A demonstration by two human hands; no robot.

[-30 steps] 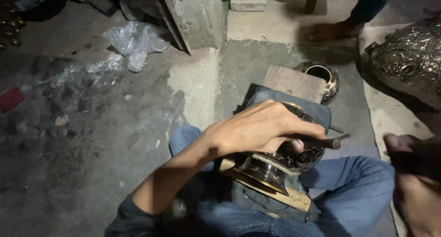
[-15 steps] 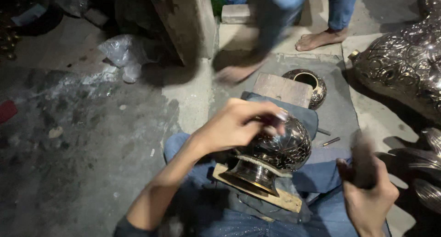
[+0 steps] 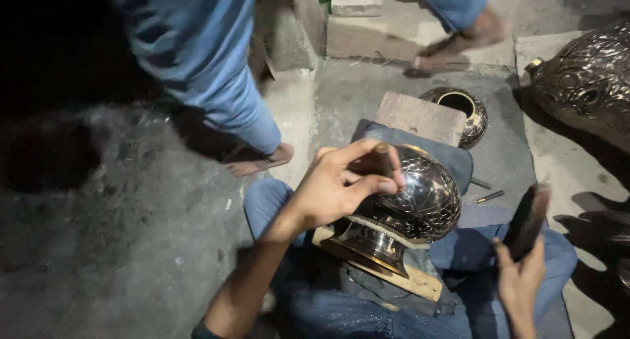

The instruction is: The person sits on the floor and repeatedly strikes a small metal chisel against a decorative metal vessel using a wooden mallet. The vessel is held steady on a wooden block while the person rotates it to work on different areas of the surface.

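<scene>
A passer-by in blue jeans [image 3: 210, 63] fills the upper left of the frame, one sandalled foot [image 3: 259, 160] planted on the grey concrete floor [image 3: 118, 234] left of centre, the other foot [image 3: 459, 47] blurred near the top edge. At the far right a large embossed brass piece [image 3: 590, 83] juts into the frame.

In the lower centre, across the person's denim-clad lap [image 3: 354, 306], lies the round engraved metal pot [image 3: 410, 204], tipped on its side with its flared foot pointing toward the lower left. It rests on a flat wooden slat [image 3: 420, 281] and against dark blue cloth padding [image 3: 453, 158]. Above the padding sits a wooden block [image 3: 420, 118], and just beyond that, toward the upper right, a smaller brass bowl [image 3: 462, 109] stands mouth-up on the floor.

The left hand [image 3: 341, 185] reaches in from the lower left and lies on the upper left shoulder of the pot. Its fingers are curled narrowly, thumb and forefinger pinching a short dark punch [image 3: 382, 156] whose lower end is set against the pot's surface.

The right hand [image 3: 522, 276] rises from the lower right edge, well apart from the pot, fist closed around the handle of a dark, motion-blurred hammer [image 3: 528, 217] held up in the air.

Two thin metal tools [image 3: 489, 196] lie on the floor just right of the pot.
</scene>
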